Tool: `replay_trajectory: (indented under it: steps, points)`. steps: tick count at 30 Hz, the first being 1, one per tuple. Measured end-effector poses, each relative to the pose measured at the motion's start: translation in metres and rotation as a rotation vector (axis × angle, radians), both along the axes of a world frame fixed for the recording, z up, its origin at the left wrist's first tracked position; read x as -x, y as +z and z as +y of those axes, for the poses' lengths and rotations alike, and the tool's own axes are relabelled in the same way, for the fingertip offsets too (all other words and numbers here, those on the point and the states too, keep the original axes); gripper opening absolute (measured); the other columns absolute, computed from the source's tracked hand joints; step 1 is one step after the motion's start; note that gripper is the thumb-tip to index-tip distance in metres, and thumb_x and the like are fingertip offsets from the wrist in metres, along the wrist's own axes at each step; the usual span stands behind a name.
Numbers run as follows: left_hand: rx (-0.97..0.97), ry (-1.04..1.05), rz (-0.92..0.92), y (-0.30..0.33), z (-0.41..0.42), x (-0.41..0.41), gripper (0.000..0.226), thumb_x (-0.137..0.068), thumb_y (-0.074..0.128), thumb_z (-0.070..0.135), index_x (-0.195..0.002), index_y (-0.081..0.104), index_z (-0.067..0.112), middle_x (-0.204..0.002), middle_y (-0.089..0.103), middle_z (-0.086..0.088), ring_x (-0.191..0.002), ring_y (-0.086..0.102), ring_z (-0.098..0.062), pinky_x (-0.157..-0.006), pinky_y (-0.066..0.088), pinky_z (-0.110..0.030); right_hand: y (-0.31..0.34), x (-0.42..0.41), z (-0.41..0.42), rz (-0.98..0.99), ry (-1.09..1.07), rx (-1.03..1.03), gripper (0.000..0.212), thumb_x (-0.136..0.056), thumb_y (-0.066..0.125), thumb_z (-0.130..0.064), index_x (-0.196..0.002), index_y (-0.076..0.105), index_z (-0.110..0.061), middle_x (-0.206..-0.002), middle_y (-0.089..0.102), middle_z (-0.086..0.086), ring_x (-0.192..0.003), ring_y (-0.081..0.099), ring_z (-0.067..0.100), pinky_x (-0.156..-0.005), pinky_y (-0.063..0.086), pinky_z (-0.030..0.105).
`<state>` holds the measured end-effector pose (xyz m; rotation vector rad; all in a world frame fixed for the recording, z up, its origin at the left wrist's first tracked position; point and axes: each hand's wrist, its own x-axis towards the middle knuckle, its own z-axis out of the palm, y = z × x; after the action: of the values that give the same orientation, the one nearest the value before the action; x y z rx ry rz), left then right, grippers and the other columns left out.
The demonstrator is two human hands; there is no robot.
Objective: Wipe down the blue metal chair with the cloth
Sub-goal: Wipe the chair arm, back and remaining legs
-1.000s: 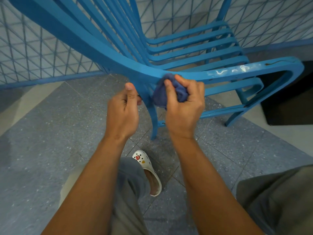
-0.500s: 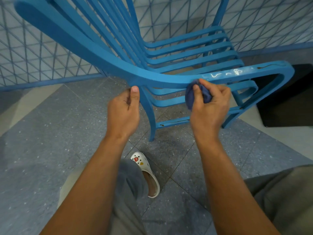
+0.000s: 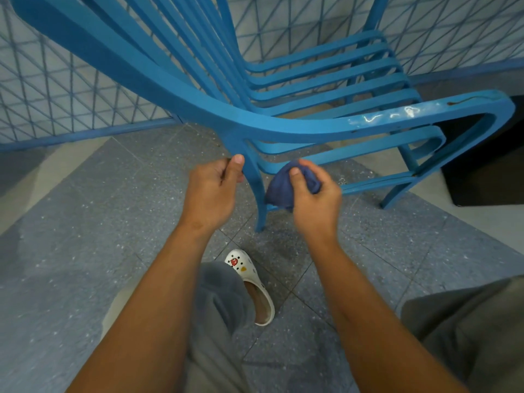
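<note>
The blue metal chair [image 3: 175,100] with slatted seat and back fills the upper half of the head view, tilted toward me. White marks streak its near armrest at the right. My left hand [image 3: 214,191] grips the rear leg just under the frame, thumb up along the leg. My right hand [image 3: 312,197] holds a bunched dark blue cloth [image 3: 279,188] against a lower slat, right beside that leg.
A blue wire-mesh fence [image 3: 56,89] runs behind the chair. The floor is grey speckled tile. My foot in a white clog [image 3: 255,285] stands just below the chair leg. A dark mat [image 3: 487,171] lies at the right edge.
My right hand with the cloth has come off the armrest, down and left to a lower slat by the rear leg. The left hand keeps its grip on the leg.
</note>
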<state>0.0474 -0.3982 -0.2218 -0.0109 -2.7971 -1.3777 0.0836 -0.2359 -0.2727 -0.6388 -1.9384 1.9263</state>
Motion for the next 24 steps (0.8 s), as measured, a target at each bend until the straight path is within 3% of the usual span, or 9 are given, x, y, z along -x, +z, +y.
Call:
replay_trajectory:
  steps: [4, 8, 9, 11, 14, 16, 18, 21, 24]
  points:
    - [0.085, -0.065, 0.029, -0.007, -0.002, 0.002, 0.046, -0.106, 0.048, 0.04, -0.087, 0.074, 0.008, -0.08, 0.074, -0.003, -0.075, 0.071, -0.016, -0.072, 0.058, -0.04, 0.003, 0.017, -0.026, 0.078, 0.177, -0.043, 0.02, -0.096, 0.069, -0.016, -0.114, 0.075, -0.014, -0.113, 0.071, 0.0, -0.109, 0.066, 0.007, -0.099, 0.052, 0.026]
    - [0.166, -0.079, 0.057, -0.01, 0.001, 0.001, 0.049, -0.107, 0.047, 0.034, -0.065, 0.06, 0.013, -0.06, 0.061, -0.002, -0.054, 0.052, -0.009, -0.054, 0.041, -0.029, -0.013, 0.028, -0.046, 0.088, 0.147, 0.018, 0.017, -0.099, 0.063, -0.017, -0.112, 0.074, -0.017, -0.115, 0.07, 0.005, -0.11, 0.066, 0.012, -0.099, 0.051, 0.027]
    - [0.153, -0.074, 0.038, -0.012, 0.0, 0.001, 0.049, -0.107, 0.047, 0.038, -0.069, 0.064, 0.012, -0.063, 0.064, -0.001, -0.057, 0.056, -0.006, -0.057, 0.045, -0.028, -0.025, 0.028, -0.048, 0.047, 0.146, 0.035, 0.018, -0.1, 0.061, -0.019, -0.112, 0.074, -0.016, -0.115, 0.07, 0.006, -0.11, 0.066, 0.014, -0.099, 0.051, 0.029]
    - [0.104, -0.055, -0.015, -0.015, -0.001, 0.002, 0.056, -0.103, 0.044, 0.051, -0.085, 0.074, 0.007, -0.077, 0.074, -0.004, -0.072, 0.07, -0.014, -0.072, 0.059, -0.04, -0.048, 0.03, -0.047, -0.052, 0.171, 0.02, 0.021, -0.1, 0.06, -0.021, -0.114, 0.074, -0.012, -0.112, 0.071, 0.006, -0.108, 0.067, 0.018, -0.095, 0.054, 0.03]
    - [0.08, -0.033, -0.062, -0.017, 0.0, 0.003, 0.056, -0.103, 0.044, 0.052, -0.096, 0.076, 0.007, -0.088, 0.077, -0.003, -0.083, 0.074, -0.016, -0.083, 0.06, -0.049, -0.061, 0.037, -0.036, -0.225, 0.264, -0.035, 0.02, -0.102, 0.059, -0.016, -0.113, 0.074, -0.012, -0.103, 0.071, 0.0, -0.102, 0.069, 0.019, -0.082, 0.054, 0.017]
    - [0.094, -0.045, -0.059, -0.016, 0.001, 0.003, 0.052, -0.105, 0.045, 0.048, -0.097, 0.077, 0.006, -0.09, 0.077, -0.002, -0.084, 0.073, -0.014, -0.083, 0.06, -0.047, -0.057, 0.041, -0.031, -0.267, 0.306, -0.044, 0.019, -0.103, 0.057, -0.018, -0.112, 0.074, -0.015, -0.101, 0.071, -0.003, -0.099, 0.069, 0.016, -0.085, 0.056, 0.026]
    - [0.117, -0.057, -0.035, -0.016, 0.001, 0.003, 0.049, -0.106, 0.046, 0.043, -0.093, 0.076, 0.006, -0.086, 0.077, -0.003, -0.08, 0.073, -0.016, -0.08, 0.059, -0.047, -0.046, 0.041, -0.032, -0.197, 0.307, -0.023, 0.019, -0.103, 0.057, -0.02, -0.112, 0.074, -0.017, -0.106, 0.073, -0.002, -0.101, 0.069, 0.013, -0.09, 0.056, 0.031]
    - [0.124, -0.072, -0.022, -0.017, -0.001, 0.002, 0.056, -0.105, 0.044, 0.047, -0.081, 0.07, 0.004, -0.076, 0.072, -0.012, -0.075, 0.07, -0.03, -0.07, 0.056, -0.053, -0.03, 0.031, -0.041, -0.044, 0.22, -0.014, 0.02, -0.102, 0.058, -0.026, -0.114, 0.074, -0.021, -0.113, 0.07, 0.001, -0.107, 0.065, 0.009, -0.095, 0.051, 0.025]
    - [0.091, -0.069, -0.042, -0.019, -0.001, 0.001, 0.064, -0.101, 0.039, 0.057, -0.08, 0.068, 0.003, -0.077, 0.071, -0.015, -0.078, 0.07, -0.034, -0.07, 0.055, -0.055, -0.034, 0.024, -0.048, 0.035, 0.156, -0.031, 0.02, -0.103, 0.058, -0.022, -0.117, 0.072, -0.02, -0.115, 0.066, 0.003, -0.109, 0.062, 0.009, -0.096, 0.05, 0.024]
